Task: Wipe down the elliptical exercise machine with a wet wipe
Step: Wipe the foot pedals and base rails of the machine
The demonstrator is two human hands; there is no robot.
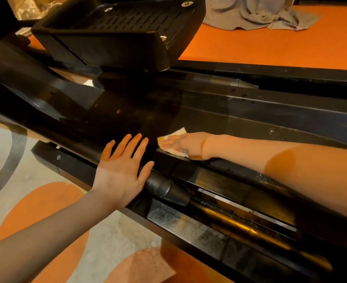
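Orange flooring with pale grey curved patches (250, 43) is spreading under the glossy black, dusty elliptical machine frame (219, 111), and a crumpled grey cloth (256, 15) is lying beyond its slotted black foot pedal (119, 27). The right hand (186, 144) is pressing a small white wet wipe (173, 139) flat onto the frame's recessed panel, fingers nearly straight. The left hand (121, 168) is resting open, fingers spread, on the rail just beside the wipe.

Left hand (120, 170) flat, fingers (127, 144) spread, right hand (186, 145) palm down, forearm outstretched

left hand (121, 166) flat on machine rail (189, 225), right hand (186, 144) just beside it on wipe (173, 139), pedal (115, 31) behind
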